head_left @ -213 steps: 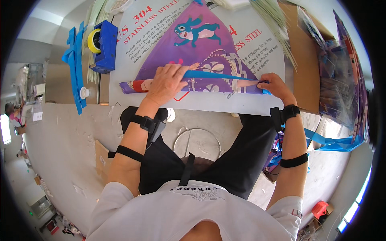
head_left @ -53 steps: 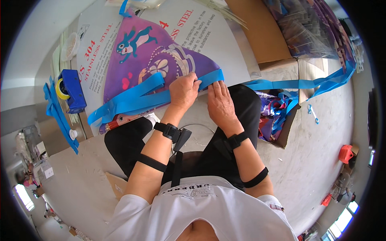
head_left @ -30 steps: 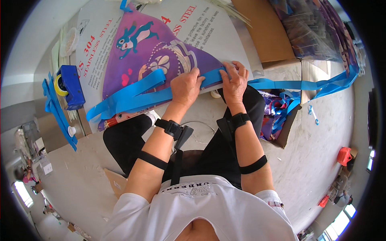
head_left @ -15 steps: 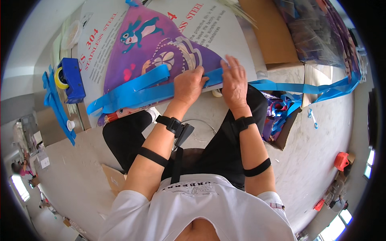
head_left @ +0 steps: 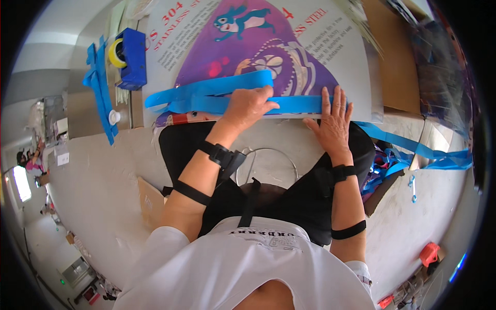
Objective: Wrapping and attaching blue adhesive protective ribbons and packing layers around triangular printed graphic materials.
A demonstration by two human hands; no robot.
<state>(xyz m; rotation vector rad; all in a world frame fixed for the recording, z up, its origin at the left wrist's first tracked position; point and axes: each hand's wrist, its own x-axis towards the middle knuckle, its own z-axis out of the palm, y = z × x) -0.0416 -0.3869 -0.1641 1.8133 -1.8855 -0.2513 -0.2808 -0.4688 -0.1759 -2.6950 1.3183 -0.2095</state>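
Observation:
A purple triangular printed sheet (head_left: 248, 57) with a cartoon squirrel figure lies on the board in front of me. Along its near edge runs a blue ribbon (head_left: 299, 104), with another length looped back above it on the left. My left hand (head_left: 248, 107) is closed on the ribbon near the middle of that edge, its thumb pointing right. At the sheet's right corner my right hand (head_left: 335, 124) lies flat, fingers stretched and apart, its fingertips over the ribbon's end. What sits under those fingertips is hidden.
A blue tape dispenser (head_left: 132, 59) with yellow tape stands left of the sheet, beside a hanging blue ribbon strip (head_left: 101, 82). To the right are a cardboard box (head_left: 395, 62), a trailing blue ribbon (head_left: 403, 142) and an open carton (head_left: 385, 191) of printed material.
The view has shifted, so the sheet appears farther right and higher. My right hand has flattened and spread its fingers over the corner; the left remains on the ribbon.

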